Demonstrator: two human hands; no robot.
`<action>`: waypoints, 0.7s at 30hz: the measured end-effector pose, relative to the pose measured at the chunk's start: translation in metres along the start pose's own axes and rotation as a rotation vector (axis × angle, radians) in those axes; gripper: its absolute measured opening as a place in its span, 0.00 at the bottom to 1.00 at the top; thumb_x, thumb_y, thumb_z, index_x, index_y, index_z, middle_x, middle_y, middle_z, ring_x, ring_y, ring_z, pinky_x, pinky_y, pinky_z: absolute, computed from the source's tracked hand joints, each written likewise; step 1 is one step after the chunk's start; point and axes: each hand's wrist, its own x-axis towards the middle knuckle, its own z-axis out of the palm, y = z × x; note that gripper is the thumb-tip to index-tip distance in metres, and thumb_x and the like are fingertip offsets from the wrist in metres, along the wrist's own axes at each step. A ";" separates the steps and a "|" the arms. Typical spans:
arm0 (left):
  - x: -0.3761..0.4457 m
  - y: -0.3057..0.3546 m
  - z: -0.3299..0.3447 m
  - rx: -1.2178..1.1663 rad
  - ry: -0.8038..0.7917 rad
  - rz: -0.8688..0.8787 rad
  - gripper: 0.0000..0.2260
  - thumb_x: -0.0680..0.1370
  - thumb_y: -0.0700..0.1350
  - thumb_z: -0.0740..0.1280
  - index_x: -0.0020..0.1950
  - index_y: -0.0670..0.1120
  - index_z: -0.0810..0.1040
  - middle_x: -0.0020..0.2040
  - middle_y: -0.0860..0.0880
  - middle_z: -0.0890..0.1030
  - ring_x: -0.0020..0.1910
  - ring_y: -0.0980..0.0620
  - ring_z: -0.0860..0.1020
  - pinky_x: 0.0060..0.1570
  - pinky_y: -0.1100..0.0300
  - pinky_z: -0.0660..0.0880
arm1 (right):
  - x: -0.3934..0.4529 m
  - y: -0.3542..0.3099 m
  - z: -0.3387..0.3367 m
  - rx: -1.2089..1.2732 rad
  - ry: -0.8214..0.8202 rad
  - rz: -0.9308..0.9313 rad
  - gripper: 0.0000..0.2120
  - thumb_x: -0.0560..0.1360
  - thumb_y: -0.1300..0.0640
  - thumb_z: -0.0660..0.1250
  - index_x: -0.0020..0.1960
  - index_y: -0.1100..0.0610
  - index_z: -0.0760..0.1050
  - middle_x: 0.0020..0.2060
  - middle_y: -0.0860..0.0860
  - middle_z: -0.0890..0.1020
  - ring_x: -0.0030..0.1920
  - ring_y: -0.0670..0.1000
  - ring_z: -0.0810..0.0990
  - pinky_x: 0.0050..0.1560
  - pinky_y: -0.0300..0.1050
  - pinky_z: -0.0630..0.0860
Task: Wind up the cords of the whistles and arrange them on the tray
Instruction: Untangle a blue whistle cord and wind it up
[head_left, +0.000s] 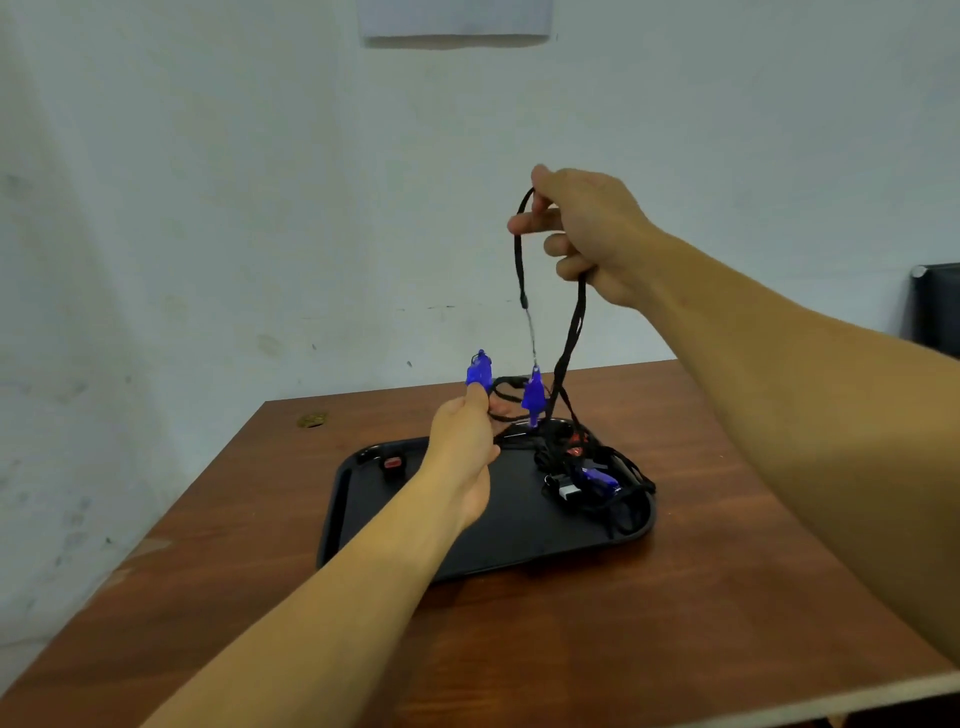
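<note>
My right hand (582, 234) is raised high above the black tray (353, 499) and grips a black cord (519, 265). From that cord a blue whistle (534, 395) hangs just over the tray's far edge. Lower and to the left, my left hand (462, 447) pinches a second blue whistle (479, 370), whose cord loops behind it. On the tray's right side lies a tangled heap (597, 478) of black cords with a blue whistle, a red one and a white piece in it. Near the tray's far left corner sits a red whistle (392, 462).
The tray sits on a brown wooden table (675, 613) that stands against a pale wall. A small gold object (311, 419) lies at the table's far left corner. A dark chair back (937, 306) shows at the right edge.
</note>
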 end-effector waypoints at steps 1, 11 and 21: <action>-0.001 -0.002 0.000 -0.014 0.009 -0.022 0.17 0.86 0.47 0.53 0.42 0.45 0.74 0.54 0.46 0.84 0.59 0.49 0.79 0.63 0.47 0.68 | 0.001 -0.002 0.000 0.016 0.014 0.005 0.13 0.82 0.51 0.60 0.41 0.55 0.69 0.37 0.50 0.87 0.27 0.47 0.61 0.27 0.40 0.55; -0.003 -0.014 0.002 0.008 0.077 -0.112 0.10 0.85 0.46 0.56 0.50 0.45 0.75 0.49 0.44 0.80 0.47 0.50 0.76 0.47 0.53 0.74 | 0.007 -0.009 0.002 0.228 0.199 -0.094 0.13 0.81 0.57 0.59 0.38 0.55 0.65 0.41 0.51 0.88 0.24 0.47 0.60 0.24 0.39 0.57; -0.010 0.019 -0.010 0.007 -0.013 0.099 0.15 0.86 0.46 0.53 0.47 0.41 0.74 0.44 0.42 0.75 0.45 0.46 0.73 0.51 0.51 0.76 | 0.003 0.084 -0.014 -0.689 -0.041 0.085 0.15 0.78 0.54 0.62 0.37 0.60 0.79 0.34 0.54 0.81 0.34 0.53 0.73 0.35 0.43 0.70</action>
